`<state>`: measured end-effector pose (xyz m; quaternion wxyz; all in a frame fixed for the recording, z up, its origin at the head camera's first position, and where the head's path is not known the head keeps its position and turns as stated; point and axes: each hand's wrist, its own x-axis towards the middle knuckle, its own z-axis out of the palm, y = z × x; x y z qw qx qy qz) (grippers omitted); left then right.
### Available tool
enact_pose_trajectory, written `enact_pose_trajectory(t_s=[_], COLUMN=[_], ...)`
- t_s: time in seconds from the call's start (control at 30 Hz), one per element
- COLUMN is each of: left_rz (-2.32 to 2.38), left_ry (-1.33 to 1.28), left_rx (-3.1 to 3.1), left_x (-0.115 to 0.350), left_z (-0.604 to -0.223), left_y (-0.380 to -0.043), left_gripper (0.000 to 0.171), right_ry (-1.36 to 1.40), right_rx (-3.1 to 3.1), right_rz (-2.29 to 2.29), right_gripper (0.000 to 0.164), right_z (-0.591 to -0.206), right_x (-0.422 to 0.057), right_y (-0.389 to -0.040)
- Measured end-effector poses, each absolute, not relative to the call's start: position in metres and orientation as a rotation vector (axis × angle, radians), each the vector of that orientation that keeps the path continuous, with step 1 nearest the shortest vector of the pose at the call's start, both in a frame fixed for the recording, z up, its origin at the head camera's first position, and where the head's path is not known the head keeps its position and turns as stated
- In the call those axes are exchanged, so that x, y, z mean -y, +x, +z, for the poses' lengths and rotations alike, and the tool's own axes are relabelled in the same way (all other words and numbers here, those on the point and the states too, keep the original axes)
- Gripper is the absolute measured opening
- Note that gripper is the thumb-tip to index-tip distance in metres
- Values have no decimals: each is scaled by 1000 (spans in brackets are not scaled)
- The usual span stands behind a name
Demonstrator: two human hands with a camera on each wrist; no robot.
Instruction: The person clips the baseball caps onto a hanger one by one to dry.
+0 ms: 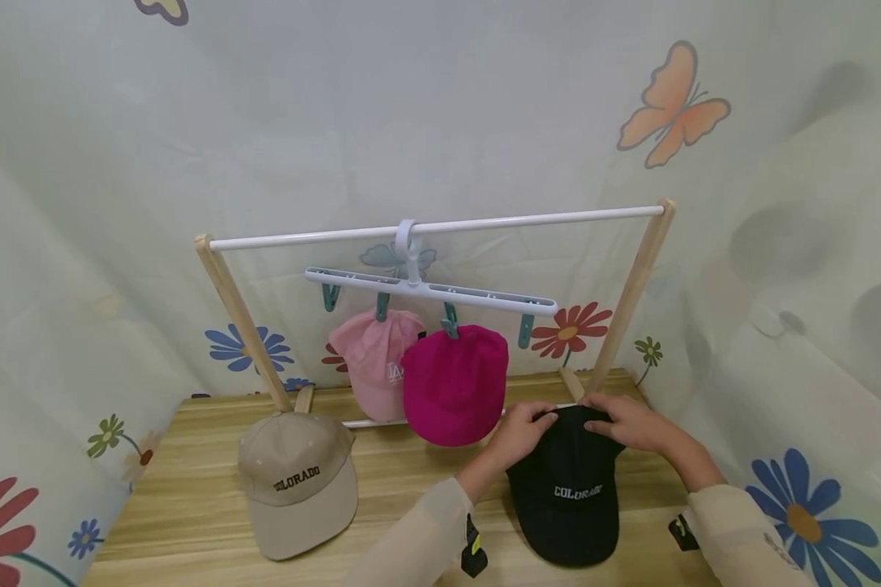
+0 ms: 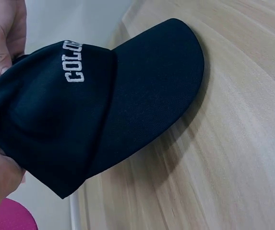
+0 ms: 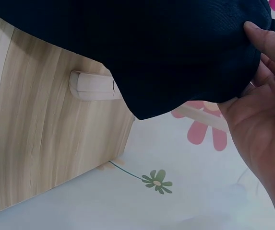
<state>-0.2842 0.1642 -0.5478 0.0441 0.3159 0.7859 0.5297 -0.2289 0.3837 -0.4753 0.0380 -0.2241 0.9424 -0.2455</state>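
A black baseball cap with white COLORADO lettering is held by its back edge between both hands, brim toward me. My left hand pinches the crown's upper left, thumb on the outside. On the opposite side my right hand grips the upper right edge in the same way. In the left wrist view the cap's brim hangs close over the wooden table. Behind, a white clip hanger carries a pink cap and a magenta cap, each under a green clip.
A beige COLORADO cap lies on the left of the wooden table. The hanger hooks over the white rail of a wooden-legged rack. Two more green clips, one at the hanger's left end and one at its right, hold nothing.
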Motion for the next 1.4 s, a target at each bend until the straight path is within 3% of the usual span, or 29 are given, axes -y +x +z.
enact_pose_trajectory(t_s=[1.4], left_rz=[1687], left_ry=[1055], left_rx=[-2346], left_x=[-129], left_z=[-533], left_y=[-276], left_gripper=[25], right_ry=[-827], right_rx=[-2883], right_rz=[-836], right_gripper=[16], right_z=[-459], right_x=[-366], right_y=[-219])
